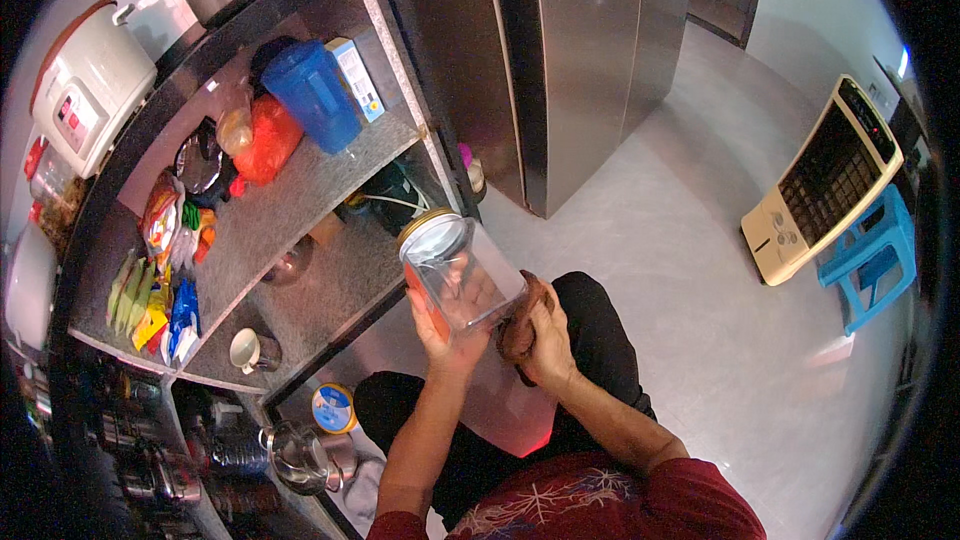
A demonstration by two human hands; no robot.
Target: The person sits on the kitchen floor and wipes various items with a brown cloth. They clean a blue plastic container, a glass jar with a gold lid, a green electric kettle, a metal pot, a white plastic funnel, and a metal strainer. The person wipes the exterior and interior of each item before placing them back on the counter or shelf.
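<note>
A clear, square-sided jar (492,265) with a gold-rimmed lid (424,224) is held tilted above my lap. My left hand (442,332) is wrapped around its near side, with some fingers showing through the clear wall. The lid points up and to the left, toward the shelves. In my right hand (551,342) is a bunched brown cloth (519,328), pressed against the jar's bottom end. Part of the cloth is hidden behind the right fingers.
At left, a stone shelf unit (275,195) holds a blue plastic container (315,95), a red bag (268,140), several packets (150,305) and a mug (254,351). A round tub (333,408) stands below. An air cooler (825,185) and blue stool (872,260) are at right.
</note>
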